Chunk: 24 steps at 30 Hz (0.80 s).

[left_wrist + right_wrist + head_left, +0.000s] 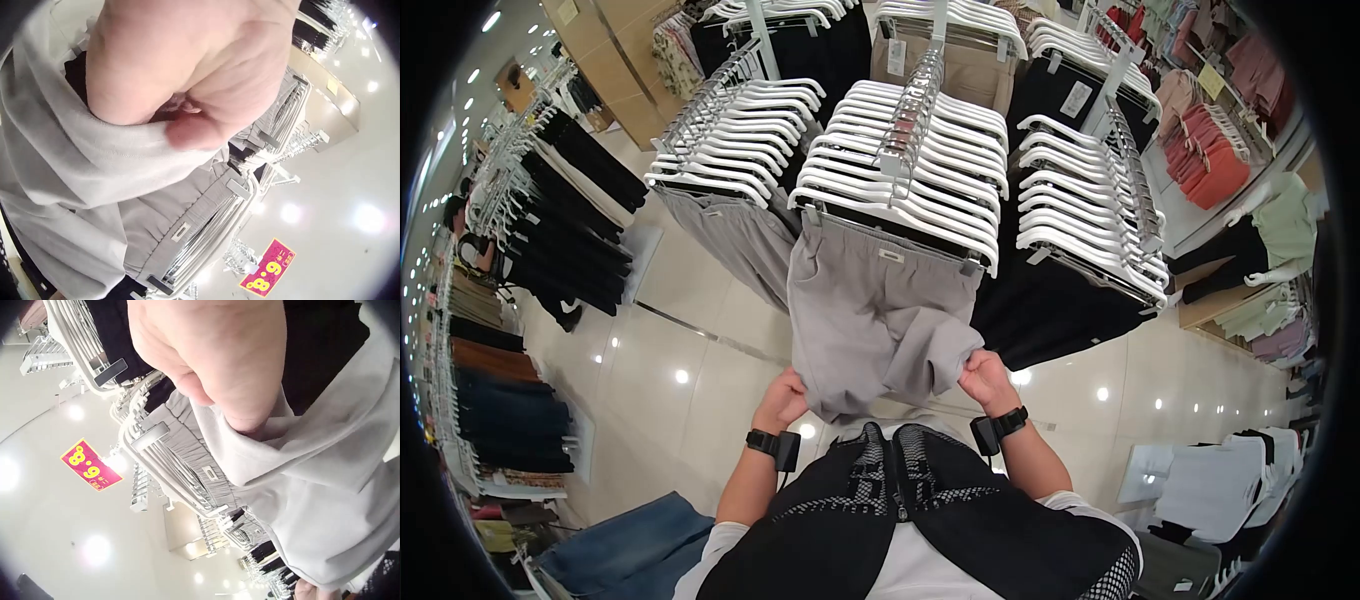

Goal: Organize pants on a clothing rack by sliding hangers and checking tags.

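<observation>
A pair of light grey trousers [840, 300] with a gathered elastic waist and a small label hangs by clips from the front white hanger [910, 222] of the middle rack. My left hand [782, 399] pinches the cloth at the lower left side, and its thumb presses on the fabric in the left wrist view. On the other side my right hand [988, 382] grips a raised, bunched fold of the same trousers. Between the two hands the lower part is lifted toward my body and sags in folds. Some fingertips are hidden behind the grey cloth [325, 481].
Rows of white hangers with grey trousers [735, 240] and black trousers [1050, 310] flank the middle rack. Dark garments [570, 220] hang at the left, jeans [630, 550] at the lower left. A mannequin [1280, 230] stands right. A red price sign [267, 267] hangs overhead.
</observation>
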Motion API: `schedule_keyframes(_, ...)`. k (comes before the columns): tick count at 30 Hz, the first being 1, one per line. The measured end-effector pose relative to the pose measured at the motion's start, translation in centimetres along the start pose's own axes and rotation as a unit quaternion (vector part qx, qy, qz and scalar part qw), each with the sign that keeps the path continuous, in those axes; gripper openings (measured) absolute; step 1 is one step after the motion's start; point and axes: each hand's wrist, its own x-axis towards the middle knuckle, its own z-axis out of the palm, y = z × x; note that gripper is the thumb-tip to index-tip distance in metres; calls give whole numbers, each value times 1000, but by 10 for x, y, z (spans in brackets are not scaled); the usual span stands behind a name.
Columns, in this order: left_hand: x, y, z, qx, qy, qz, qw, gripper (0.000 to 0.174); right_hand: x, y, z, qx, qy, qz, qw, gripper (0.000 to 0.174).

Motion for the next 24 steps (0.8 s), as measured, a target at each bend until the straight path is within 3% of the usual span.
schedule_keyframes(3,6,13,5,-232,-105,-46,966,53,8,-7,-3,35,-74,20,996,70)
schedule_keyframes(6,39,10,-47,-323,-197,-43,925,65,18,-8,-4,34,-61,31,997,68)
schedule_keyframes(9,59,14,-57,-146,26,-52,988,66,32,0,-25,21,-22,33,999,66)
schedule_keyframes(12,87,20,-79,-25,6,-73,997,60,42,10,-19,-7,68,18,997,66)
schedule_keyframes(14,91,43,-46,-32,11,-106,994,54,48,16,9,8,108,26,994,67)
schedule_keyframes(18,95,96,1,16,-30,-127,991,45,31,28,114,-69,-19,-48,996,66)
schedule_keyframes(20,90,133,15,49,-102,-127,985,43,18,25,137,-146,-73,-110,980,63)
schedule_keyframes(21,89,147,14,64,-138,-127,980,43,15,22,126,-123,-58,-100,986,51)
schedule_keyframes(22,106,153,-10,91,-152,-151,973,44,20,19,104,-86,18,-99,991,47)
schedule_keyframes(24,150,153,-68,146,-182,-199,952,47,35,21,65,-248,-36,-106,962,48)
